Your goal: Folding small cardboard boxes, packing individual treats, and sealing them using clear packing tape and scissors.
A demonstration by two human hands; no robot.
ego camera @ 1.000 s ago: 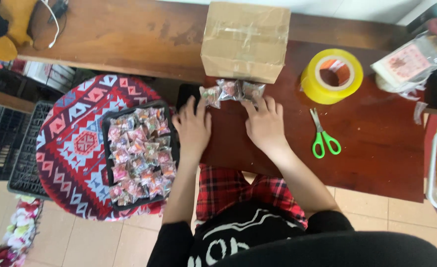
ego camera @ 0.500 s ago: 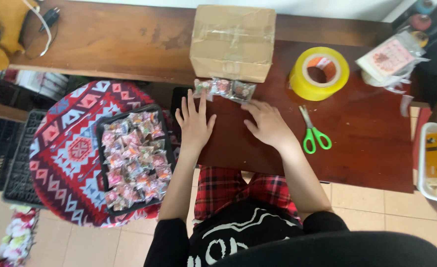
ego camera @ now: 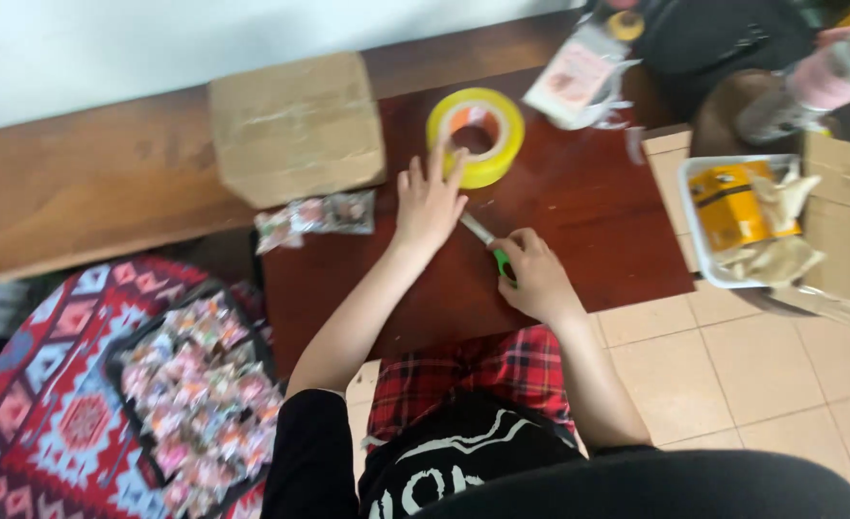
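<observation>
Yellow tape first: where is it?

— Tape (ego camera: 476, 135) lies flat on the counter (ego camera: 578, 211), just right of the box (ego camera: 295, 125).

— Left hand?

— Left hand (ego camera: 429, 200) is flat and released, palm down on the counter. Its fingertips (ego camera: 438, 152) reach the near edge of the tape; contact appears likely, grasp none.

— Right hand?

— Right hand (ego camera: 532, 274) is clenched around the green handles of the scissors (ego camera: 490, 245), near-right of the tape. The blades point up-left, toward the left hand, and lie low over the counter.

— Other items, referenced to the tape?

— Candy packet (ego camera: 317, 216): left of the tape, just below the box, on the counter. Tray (ego camera: 199, 394) of wrapped candies: far lower left, on a patterned stool (ego camera: 50, 423). White bin (ego camera: 742, 221) with a yellow carton: right of the tape, past the counter edge. Pink-labelled packet (ego camera: 571, 82): just upper right of the tape.

— Any uncertainty?

— Motion blur; whether the scissor blades are parted cannot be determined.
</observation>
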